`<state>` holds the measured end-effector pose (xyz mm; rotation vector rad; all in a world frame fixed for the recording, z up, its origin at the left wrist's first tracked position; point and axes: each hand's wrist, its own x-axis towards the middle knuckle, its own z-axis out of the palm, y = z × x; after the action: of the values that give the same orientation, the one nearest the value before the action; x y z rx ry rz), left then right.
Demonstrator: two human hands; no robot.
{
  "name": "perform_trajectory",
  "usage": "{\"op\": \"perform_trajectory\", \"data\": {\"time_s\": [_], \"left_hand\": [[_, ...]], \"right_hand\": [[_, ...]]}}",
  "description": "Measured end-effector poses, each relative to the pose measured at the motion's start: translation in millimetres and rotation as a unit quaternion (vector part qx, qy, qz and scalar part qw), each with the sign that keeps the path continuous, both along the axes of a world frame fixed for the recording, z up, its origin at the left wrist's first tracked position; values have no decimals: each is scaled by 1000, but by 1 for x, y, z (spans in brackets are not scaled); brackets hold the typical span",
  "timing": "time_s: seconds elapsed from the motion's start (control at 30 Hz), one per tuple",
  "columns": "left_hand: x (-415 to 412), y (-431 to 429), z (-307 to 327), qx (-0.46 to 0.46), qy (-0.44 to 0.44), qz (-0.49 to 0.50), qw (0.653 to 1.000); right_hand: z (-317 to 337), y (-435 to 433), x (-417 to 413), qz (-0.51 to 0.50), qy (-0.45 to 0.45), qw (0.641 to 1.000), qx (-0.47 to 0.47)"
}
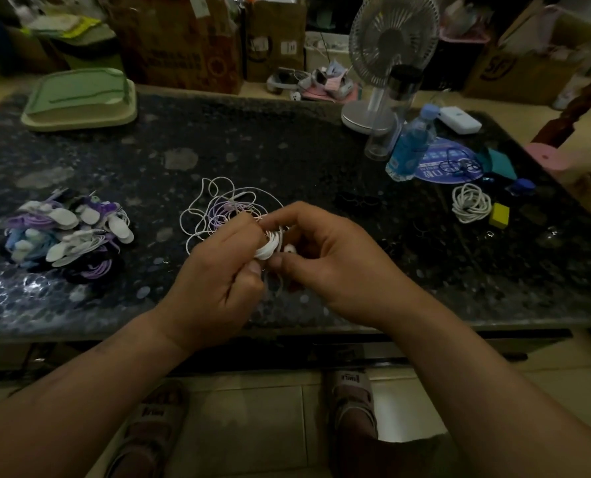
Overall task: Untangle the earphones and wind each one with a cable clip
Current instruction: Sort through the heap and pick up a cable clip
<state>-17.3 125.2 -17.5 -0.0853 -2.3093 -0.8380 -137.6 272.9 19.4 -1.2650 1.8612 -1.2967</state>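
Note:
A small white coil of earphone cable (270,244) sits between my two hands above the dark stone table (287,146). My left hand (218,270) pinches the coil from the left and my right hand (325,257) grips it from the right, a white earbud showing by the thumb. Behind my hands lies a loose tangle of white and purple earphone cables (218,205). A pile of wound earphones with clips (66,232), white, purple, blue and black, lies at the left.
A coiled white cable (471,201) and a yellow block (499,215) lie at the right. A blue water bottle (411,146), a clear tumbler (388,122) and a desk fan (387,46) stand at the back right. A green tray (80,101) sits back left.

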Motion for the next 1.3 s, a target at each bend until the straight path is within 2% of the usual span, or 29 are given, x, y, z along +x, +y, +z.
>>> {"op": "perform_trajectory", "data": {"time_s": [0.07, 0.23, 0.4, 0.63, 0.83, 0.97, 1.3], "left_hand": [[0, -1, -1, 5, -3, 12, 1000], [0, -3, 3, 1, -2, 9, 1000], [1, -7, 5, 3, 3, -6, 1000], [1, -7, 6, -3, 0, -47, 999], [0, -9, 2, 8, -26, -37, 999], [0, -8, 1, 9, -34, -32, 999], [-1, -7, 6, 98, -60, -31, 993]], "right_hand": [[-2, -1, 1, -5, -16, 1000, 5], [1, -1, 3, 4, -124, 992, -10], [8, 1, 4, 10, -158, 987, -20], [6, 0, 1, 42, -116, 992, 4], [0, -2, 1, 1, -71, 997, 26], [-1, -2, 1, 2, -83, 996, 33], [-1, -3, -5, 34, -160, 986, 33]]}}
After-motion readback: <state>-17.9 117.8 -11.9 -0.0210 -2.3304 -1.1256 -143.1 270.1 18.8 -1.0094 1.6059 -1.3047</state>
